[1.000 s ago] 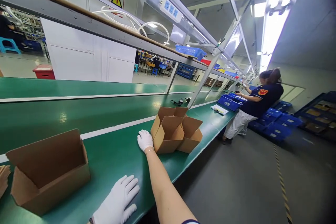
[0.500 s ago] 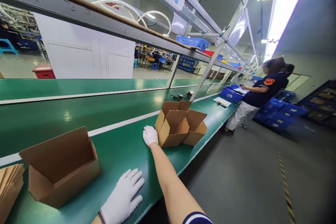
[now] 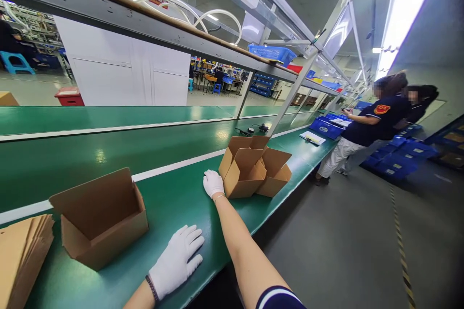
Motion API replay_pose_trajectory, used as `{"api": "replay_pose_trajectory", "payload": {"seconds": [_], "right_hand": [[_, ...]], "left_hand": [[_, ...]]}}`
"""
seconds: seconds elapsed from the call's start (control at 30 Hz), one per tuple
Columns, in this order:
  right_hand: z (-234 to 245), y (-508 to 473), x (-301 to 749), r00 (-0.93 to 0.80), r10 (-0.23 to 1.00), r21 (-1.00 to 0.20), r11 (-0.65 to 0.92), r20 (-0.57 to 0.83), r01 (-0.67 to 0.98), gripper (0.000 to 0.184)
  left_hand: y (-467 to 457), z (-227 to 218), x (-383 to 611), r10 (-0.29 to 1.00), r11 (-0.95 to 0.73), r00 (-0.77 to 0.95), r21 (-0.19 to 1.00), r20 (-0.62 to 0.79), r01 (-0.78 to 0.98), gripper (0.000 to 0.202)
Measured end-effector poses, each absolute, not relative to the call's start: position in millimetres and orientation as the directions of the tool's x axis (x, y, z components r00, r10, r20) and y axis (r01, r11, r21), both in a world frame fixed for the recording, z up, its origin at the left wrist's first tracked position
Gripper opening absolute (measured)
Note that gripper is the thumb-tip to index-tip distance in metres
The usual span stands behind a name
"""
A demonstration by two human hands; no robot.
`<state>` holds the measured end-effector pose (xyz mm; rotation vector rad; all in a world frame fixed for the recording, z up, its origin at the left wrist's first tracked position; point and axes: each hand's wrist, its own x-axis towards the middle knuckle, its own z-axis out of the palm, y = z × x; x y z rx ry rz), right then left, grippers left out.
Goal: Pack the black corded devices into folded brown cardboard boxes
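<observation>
My left hand (image 3: 177, 261), in a white glove, lies flat on the green bench (image 3: 174, 193) with its fingers spread and nothing in it. Farther along, my gloved right hand (image 3: 213, 184) rests against the left side of a group of open cardboard boxes (image 3: 241, 178). Its fingers are loosely bent, their tips partly hidden, and they grip nothing that I can see. The boxes stand close together with their flaps raised. Left of my left hand is a larger open cardboard box (image 3: 108, 244), its lid tilted up. A stack of flat cardboard (image 3: 25, 256) sits at the left edge.
A shelf (image 3: 181, 41) on metal posts runs above the bench. Black cables (image 3: 250, 130) lie behind the boxes. Farther right are a clipboard (image 3: 312, 138) and a blue bin (image 3: 326, 128), with two people (image 3: 369, 116) standing beside the bench. Blue crates (image 3: 397, 157) stand on the floor.
The view has turned slightly left, so things sit farther right in the picture. Both hands keep nearly the same places relative to the boxes.
</observation>
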<state>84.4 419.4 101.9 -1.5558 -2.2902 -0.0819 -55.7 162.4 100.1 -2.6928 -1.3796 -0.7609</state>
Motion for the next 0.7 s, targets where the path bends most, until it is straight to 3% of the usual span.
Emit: {"api": "replay_pose_trajectory", "payload": {"seconds": [0.27, 0.5, 0.6, 0.67, 0.7], "right_hand": [[97, 414, 85, -0.306, 0.891, -0.153, 0.372, 0.336, 0.916, 0.034], [93, 424, 86, -0.314, 0.891, -0.163, 0.381, 0.327, 0.91, 0.034], [93, 425, 87, -0.312, 0.888, -0.167, 0.383, 0.338, 0.908, 0.034], [94, 424, 87, -0.315, 0.885, -0.165, 0.387, 0.343, 0.907, 0.034], [95, 422, 88, -0.317, 0.884, -0.162, 0.389, 0.344, 0.907, 0.034]], "left_hand": [[157, 114, -48, 0.836, -0.545, 0.459, 0.357, 0.301, 0.759, 0.037], [159, 124, -42, 0.861, -0.508, 0.423, 0.467, 0.282, 0.724, 0.029], [150, 160, -47, 0.924, -0.376, 0.169, 0.733, 0.342, 0.567, 0.029], [131, 201, -55, 0.918, -0.347, -0.083, 0.887, 0.388, 0.306, 0.033], [118, 224, -59, 0.895, -0.4, -0.138, 0.899, 0.425, 0.176, 0.034]]}}
